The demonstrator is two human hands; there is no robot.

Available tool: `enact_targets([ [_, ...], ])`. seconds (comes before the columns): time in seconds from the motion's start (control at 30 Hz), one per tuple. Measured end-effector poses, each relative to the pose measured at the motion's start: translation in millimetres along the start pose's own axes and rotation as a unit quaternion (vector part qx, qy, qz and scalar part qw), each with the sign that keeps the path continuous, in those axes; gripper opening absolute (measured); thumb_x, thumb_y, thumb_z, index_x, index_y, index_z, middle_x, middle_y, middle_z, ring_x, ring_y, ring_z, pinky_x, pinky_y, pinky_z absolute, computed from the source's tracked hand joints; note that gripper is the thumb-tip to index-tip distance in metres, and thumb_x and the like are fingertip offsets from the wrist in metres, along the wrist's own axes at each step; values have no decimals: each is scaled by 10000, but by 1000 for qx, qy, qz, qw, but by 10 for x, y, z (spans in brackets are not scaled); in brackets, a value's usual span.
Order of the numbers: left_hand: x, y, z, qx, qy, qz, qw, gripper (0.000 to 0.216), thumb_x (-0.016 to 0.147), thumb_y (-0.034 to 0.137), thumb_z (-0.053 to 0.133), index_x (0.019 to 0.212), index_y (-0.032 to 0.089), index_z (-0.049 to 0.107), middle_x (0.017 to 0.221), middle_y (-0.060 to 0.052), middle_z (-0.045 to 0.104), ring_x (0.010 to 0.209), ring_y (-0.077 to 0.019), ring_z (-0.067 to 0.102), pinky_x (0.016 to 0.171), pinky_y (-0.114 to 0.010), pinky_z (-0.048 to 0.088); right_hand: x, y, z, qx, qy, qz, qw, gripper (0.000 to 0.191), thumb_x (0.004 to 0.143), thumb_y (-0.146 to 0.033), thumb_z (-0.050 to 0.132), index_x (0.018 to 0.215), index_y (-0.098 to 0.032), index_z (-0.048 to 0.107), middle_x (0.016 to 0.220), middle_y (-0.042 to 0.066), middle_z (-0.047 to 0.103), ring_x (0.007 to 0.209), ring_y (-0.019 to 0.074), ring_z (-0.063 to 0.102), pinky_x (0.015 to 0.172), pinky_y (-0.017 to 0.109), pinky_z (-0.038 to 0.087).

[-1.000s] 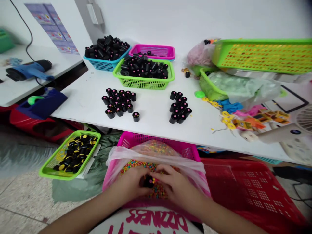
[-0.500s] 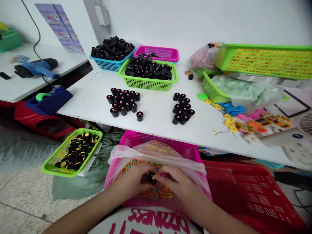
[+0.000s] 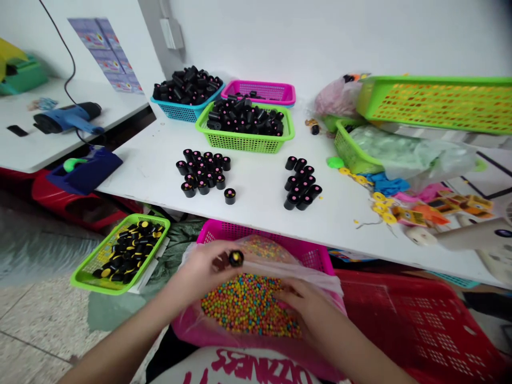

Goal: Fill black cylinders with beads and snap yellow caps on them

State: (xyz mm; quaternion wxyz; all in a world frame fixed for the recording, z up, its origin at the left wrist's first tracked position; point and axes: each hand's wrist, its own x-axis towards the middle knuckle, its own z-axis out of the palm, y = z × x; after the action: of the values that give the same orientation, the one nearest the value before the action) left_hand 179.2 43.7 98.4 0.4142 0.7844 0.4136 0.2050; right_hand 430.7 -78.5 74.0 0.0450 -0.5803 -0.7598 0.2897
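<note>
The left hand [image 3: 200,271] has risen from the heap of small multicoloured beads [image 3: 248,306], fingers pinching a small black plastic tube with a yellow end [image 3: 236,258] above the pink mesh basket [image 3: 260,232]. The right hand [image 3: 310,312] has let go, fingers loosely spread on the beads.

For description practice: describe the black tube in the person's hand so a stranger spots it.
Find the pink basket of coloured beads below the white table. Above it, the left hand pinches a black tube, the only one held, yellow end showing.
</note>
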Motion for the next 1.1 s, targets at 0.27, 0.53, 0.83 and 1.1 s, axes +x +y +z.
enact_targets([
  [0.27, 856, -259, -361, 60, 225, -39, 972, 589, 779, 272, 728, 1289, 221, 437, 984, -27, 639, 630, -109, 627, 687, -300, 554, 265, -18, 507, -106, -118, 93, 983, 498, 766, 62, 371, 1099, -107, 700, 1151, 184, 651, 1060, 286, 626, 918, 380, 491],
  [0.53, 856, 135, -18, 193, 244, 126, 942, 523, 818, 303, 711, 1251, 189, 441, 1181, -110, 425, 1108, -262, 543, 1011, -466, 454, 359, -122, 501, -19, -143, 27, 989, 478, 750, 26, 429, 1120, -164, 665, 1167, 97, 652, 1032, 199, 648, 924, 253, 471],
  [0.83, 1720, 511, 682, 124, 57, 136, 981, 441, 873, 392, 623, 1211, 137, 497, 1174, -148, 565, 1003, -296, 632, 870, -452, 519, 349, -169, 380, 87, -115, 23, 989, 422, 737, -48, 457, 1064, -202, 675, 1152, 80, 667, 994, 195, 664, 829, 239, 470],
  [1.1, 1042, 452, 257, 40, -23, 182, 982, 299, 817, 322, 706, 1060, 206, 578, 1065, -36, 657, 1006, -190, 617, 913, -313, 474, 284, -151, 203, 184, -74, 42, 979, 388, 748, -79, 510, 1036, -238, 717, 1015, 26, 737, 934, 178, 669, 793, 230, 460],
])
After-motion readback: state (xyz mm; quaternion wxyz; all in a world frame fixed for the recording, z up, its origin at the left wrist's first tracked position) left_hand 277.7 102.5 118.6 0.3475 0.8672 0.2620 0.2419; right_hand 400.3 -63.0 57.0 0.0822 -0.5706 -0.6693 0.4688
